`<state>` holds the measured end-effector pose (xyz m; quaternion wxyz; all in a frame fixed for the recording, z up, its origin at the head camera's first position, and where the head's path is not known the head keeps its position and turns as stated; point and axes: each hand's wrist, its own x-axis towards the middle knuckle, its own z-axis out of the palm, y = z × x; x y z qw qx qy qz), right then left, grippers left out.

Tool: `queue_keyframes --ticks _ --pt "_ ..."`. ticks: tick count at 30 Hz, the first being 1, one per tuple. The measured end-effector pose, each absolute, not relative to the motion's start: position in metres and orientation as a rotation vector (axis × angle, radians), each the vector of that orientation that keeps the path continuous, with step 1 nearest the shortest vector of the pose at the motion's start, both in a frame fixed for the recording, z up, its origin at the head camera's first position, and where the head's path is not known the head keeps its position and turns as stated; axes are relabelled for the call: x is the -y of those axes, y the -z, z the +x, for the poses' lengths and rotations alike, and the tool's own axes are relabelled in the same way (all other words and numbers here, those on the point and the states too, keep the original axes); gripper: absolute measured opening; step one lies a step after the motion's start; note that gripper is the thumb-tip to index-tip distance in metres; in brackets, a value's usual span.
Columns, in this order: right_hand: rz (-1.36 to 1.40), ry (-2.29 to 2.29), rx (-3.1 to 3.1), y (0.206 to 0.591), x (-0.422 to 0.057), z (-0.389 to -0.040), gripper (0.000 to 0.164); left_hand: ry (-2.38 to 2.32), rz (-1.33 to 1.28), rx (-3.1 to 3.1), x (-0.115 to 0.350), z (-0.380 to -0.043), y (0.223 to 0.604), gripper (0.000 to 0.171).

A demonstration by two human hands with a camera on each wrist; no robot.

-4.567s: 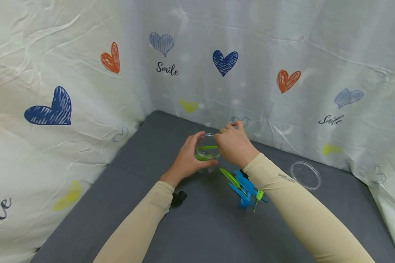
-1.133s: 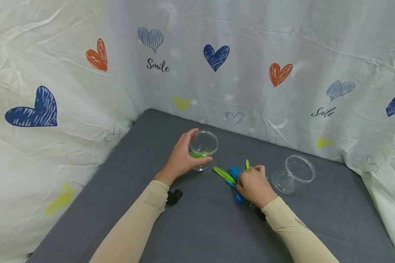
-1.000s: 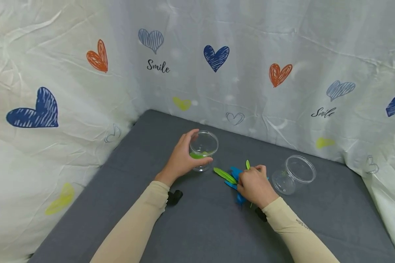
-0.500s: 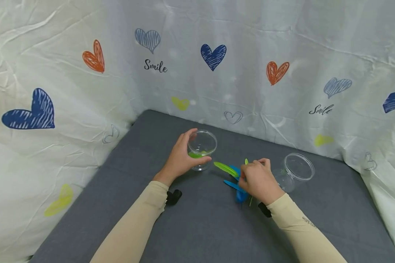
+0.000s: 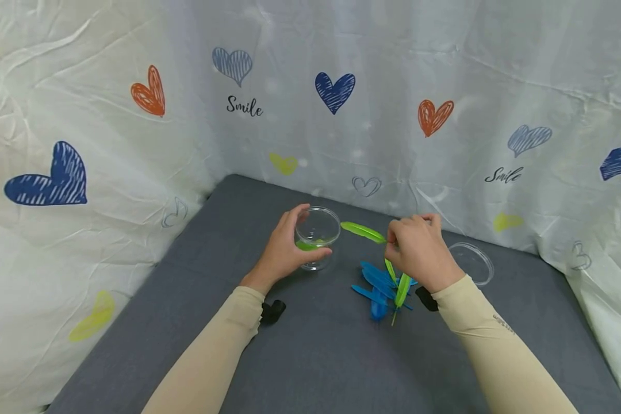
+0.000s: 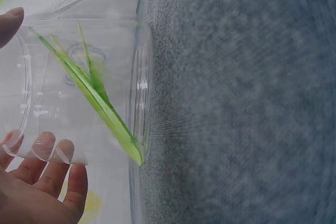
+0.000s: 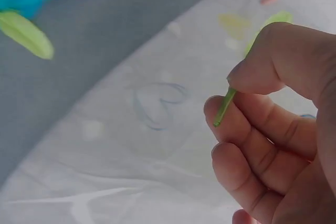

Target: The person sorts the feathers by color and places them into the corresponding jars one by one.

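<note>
My left hand [image 5: 282,253] grips a clear plastic jar [image 5: 318,227] from its left side, thumb in front and fingers behind. Inside the jar, several green feathers [image 6: 105,106] lean slantwise, as the left wrist view shows. Between thumb and fingertips my right hand [image 5: 419,247] pinches the quill of a green feather [image 5: 362,231], its tip pointing left toward the jar's rim. In the right wrist view the quill end [image 7: 224,108] sticks out past the thumb. Below that hand, blue feathers [image 5: 379,287] and a few green feathers [image 5: 402,290] lie in a loose pile.
A second clear jar [image 5: 473,261] stands on the right, partly hidden behind my right hand. Grey cloth [image 5: 310,356] covers the table. A white curtain [image 5: 383,46] printed with hearts hangs along the back and left.
My right hand has picked a green feather out of the pile and lifted it up and away from the table. The left hand keeps its hold on the jar.
</note>
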<state>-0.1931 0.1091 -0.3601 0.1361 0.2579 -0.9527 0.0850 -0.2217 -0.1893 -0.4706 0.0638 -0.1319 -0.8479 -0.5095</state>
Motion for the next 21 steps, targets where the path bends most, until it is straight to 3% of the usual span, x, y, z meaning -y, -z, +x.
queue_keyframes --ticks 7,21 --pt "0.836 -0.192 2.688 0.337 -0.081 -0.206 0.021 1.542 -0.389 2.557 0.195 -0.220 0.473 0.112" --pt "0.960 0.022 2.628 0.333 -0.038 -0.215 0.018 1.577 -0.392 2.572 0.191 -0.217 0.471 0.110"
